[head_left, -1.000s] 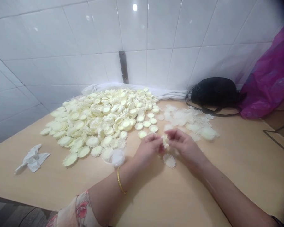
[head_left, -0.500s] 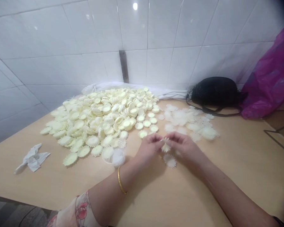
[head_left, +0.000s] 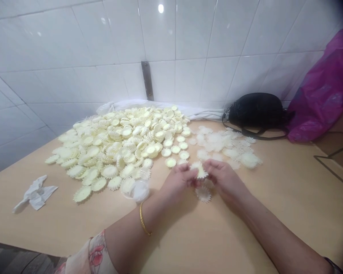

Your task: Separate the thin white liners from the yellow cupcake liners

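My left hand (head_left: 178, 182) and my right hand (head_left: 224, 180) meet over the wooden table top (head_left: 60, 224), pinching a pale frilly serrated disc (head_left: 199, 170) between their fingertips. Just below them lies a similar whitish disc (head_left: 202, 194). To the left spreads a large heap of pale yellow serrated plastic cups (head_left: 117, 148). Beyond my right hand lies a looser patch of thin, whiter frilled discs (head_left: 225, 146). A clear round plastic piece (head_left: 135, 189) sits at the heap's near edge, close to my left hand. A gold bangle (head_left: 143, 219) circles my left wrist.
A black bag (head_left: 255, 112) with a strap and a magenta plastic bag (head_left: 322, 91) stand at the back right. A crumpled white tissue (head_left: 36, 194) lies at the left. White cloth (head_left: 160, 105) runs along the white tiled wall (head_left: 188, 45), which has a metal strip (head_left: 147, 80).
The held disc has shifted from hanging below my fingertips to sitting more flatly and spread between them. My hands have drawn slightly closer to me, and the view has shifted a little.
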{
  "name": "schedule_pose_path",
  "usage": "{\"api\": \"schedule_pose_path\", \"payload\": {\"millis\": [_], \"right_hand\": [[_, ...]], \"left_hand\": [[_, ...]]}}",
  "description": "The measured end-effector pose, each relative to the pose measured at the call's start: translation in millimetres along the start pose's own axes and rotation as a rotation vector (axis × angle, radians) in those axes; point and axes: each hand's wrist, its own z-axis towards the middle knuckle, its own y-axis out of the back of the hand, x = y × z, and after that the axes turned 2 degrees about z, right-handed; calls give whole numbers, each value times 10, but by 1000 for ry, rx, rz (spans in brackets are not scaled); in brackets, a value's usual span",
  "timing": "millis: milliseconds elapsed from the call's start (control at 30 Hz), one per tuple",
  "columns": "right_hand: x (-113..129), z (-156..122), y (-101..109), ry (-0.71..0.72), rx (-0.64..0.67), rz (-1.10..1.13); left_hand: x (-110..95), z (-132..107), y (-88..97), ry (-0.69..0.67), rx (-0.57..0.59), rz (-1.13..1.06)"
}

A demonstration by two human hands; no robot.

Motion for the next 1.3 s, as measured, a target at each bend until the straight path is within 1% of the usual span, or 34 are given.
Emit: {"api": "schedule_pose_path", "payload": {"millis": [67,167,300,367,467,567,633,767,900,1033,1133,1233,1300], "right_hand": [[4,5,22,4,26,19],[7,8,45,0,-6,-3],[4,9,58,13,-59,-142],[-2,11,58,27,-92,-169],[-13,15,49,-9,-80,-59],[-20,18,47,-71,-27,85],[-23,21,57,-84,-21,131],[-27,30,85,-54,-51,92],[-29,30,83,0,-113,-39],[-15,16,60,27,-111,-135],[-4,9,48,20,-116,-106],[-8,16,40,9,-159,-20],[-15,21,31,-8,-148,46]], "left_hand": [[-22,-3,2,4,9,-1],[-33,-3,15,9,-1,3],[-7,2,27,19,-12,7],[6,5,27,21,-24,-3],[8,10,21,30,-38,-27],[-6,9,15,21,-16,-38],[-14,2,8,22,-5,-35],[-15,-20,-7,66,-2,-24],[7,-22,6,22,27,9],[32,-3,32,-9,-35,106],[44,7,42,-23,-30,148],[55,15,48,-32,6,153],[55,14,42,-20,12,128]]}}
